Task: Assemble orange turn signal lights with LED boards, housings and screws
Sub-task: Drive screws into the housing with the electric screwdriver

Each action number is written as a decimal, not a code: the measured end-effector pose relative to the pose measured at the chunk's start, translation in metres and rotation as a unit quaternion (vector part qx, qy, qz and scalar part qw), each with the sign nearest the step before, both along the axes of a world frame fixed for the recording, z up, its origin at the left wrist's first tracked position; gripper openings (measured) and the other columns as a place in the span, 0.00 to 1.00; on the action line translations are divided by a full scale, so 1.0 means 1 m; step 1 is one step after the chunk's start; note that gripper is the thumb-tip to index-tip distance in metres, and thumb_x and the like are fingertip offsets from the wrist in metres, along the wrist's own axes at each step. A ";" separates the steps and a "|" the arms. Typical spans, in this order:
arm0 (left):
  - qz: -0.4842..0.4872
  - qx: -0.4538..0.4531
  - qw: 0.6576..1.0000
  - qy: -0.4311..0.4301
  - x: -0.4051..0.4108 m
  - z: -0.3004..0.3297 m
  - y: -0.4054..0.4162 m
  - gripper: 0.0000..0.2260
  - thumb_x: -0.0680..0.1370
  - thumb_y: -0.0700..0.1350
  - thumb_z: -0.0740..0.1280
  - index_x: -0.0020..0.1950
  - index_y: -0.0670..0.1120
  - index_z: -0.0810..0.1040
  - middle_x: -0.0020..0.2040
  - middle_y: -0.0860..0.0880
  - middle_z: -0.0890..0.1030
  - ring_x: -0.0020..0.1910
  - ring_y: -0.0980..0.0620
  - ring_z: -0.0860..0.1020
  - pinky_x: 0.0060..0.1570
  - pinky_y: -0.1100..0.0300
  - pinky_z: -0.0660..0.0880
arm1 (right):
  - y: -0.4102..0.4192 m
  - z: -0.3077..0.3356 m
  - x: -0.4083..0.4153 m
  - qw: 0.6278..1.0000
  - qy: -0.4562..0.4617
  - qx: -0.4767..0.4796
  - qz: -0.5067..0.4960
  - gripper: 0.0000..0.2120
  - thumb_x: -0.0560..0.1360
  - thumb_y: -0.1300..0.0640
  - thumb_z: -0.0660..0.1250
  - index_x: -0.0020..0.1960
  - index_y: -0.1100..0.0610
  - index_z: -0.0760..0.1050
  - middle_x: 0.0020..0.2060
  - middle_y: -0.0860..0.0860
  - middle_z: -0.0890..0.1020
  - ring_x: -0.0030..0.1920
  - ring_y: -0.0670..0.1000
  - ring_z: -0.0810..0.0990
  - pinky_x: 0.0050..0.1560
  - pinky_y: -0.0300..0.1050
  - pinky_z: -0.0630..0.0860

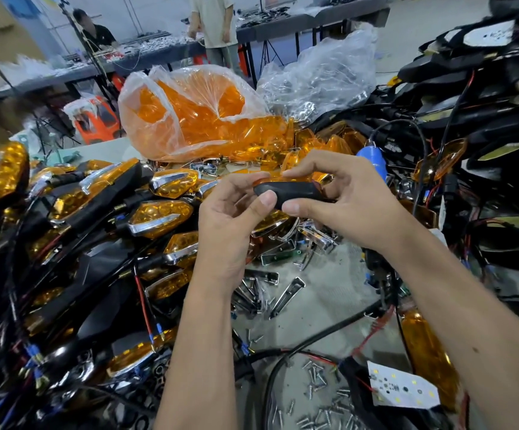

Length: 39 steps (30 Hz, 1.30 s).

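A clear bag (171, 119) at the bench's far edge holds orange lenses (196, 116). Both grips, left hand (230, 218) and right hand (342, 193), pinch one black housing (289, 192) between them.

A matt black plastic housing (286, 193), smooth-skinned, is being held above the bench. Glossy, translucent orange plastic lenses (165, 212) are being edged by bright chromed trim (155, 226). More lenses are being wrapped in a thin, crinkled clear plastic bag (189, 97). Shiny metal screws (317, 377) are being scattered near the bench's front edge, beside a matt white LED board (402, 387).
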<state>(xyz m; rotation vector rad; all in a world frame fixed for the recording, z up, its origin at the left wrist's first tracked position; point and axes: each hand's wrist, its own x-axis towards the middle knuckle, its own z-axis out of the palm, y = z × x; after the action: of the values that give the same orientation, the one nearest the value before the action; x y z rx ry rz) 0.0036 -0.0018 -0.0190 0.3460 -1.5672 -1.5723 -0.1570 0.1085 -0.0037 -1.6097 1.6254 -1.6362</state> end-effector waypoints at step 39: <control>0.013 0.211 0.976 0.052 -0.027 0.006 0.023 0.18 0.81 0.59 0.65 0.64 0.49 0.82 0.62 0.45 0.85 0.61 0.44 0.83 0.62 0.41 0.78 | -0.015 0.010 0.026 0.998 -0.041 0.035 0.011 0.08 0.79 0.59 0.73 0.57 0.59 0.81 0.44 0.49 0.80 0.41 0.41 0.79 0.47 0.46 0.78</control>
<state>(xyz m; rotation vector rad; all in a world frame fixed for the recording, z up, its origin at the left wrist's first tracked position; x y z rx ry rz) -0.0232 0.0209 -0.0125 0.5043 -1.1371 -1.8685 -0.1308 0.0936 0.0066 -1.4997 1.6004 -1.5944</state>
